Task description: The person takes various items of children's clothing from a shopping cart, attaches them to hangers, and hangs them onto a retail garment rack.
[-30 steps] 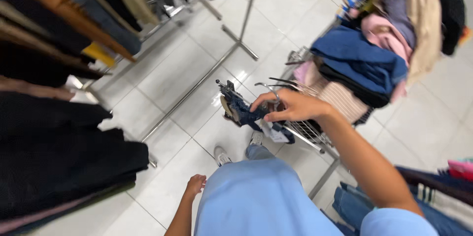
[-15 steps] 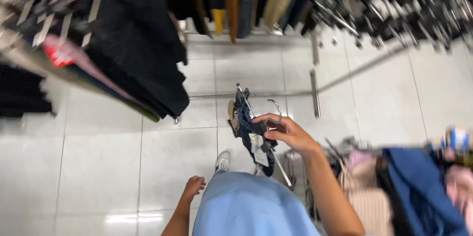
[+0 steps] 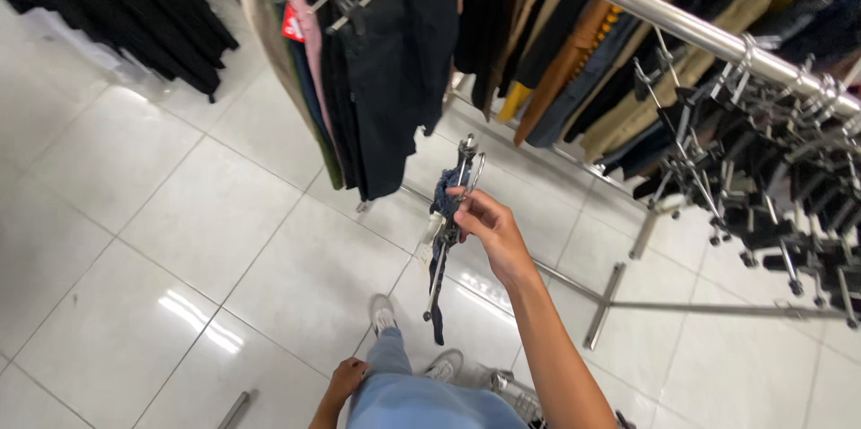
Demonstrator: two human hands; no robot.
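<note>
My right hand is raised in front of me and grips a clip hanger with a dark blue garment bunched on it; part of the hanger dangles below the hand. My left hand hangs low by my hip, fingers loosely curled, holding nothing. Just beyond the hanger, dark trousers hang from a clothes rack. My light blue clothing fills the bottom of the view.
A steel rail runs from top centre to the right, packed with brown, tan and dark garments and several empty clip hangers. Its floor bars lie on white tiles. Black clothes hang at the top left.
The view has swung from a cart of folded clothes toward the hanging racks. My right hand has lifted the hanger with the blue garment higher and nearer the rack. My left hand stays by my hip.
</note>
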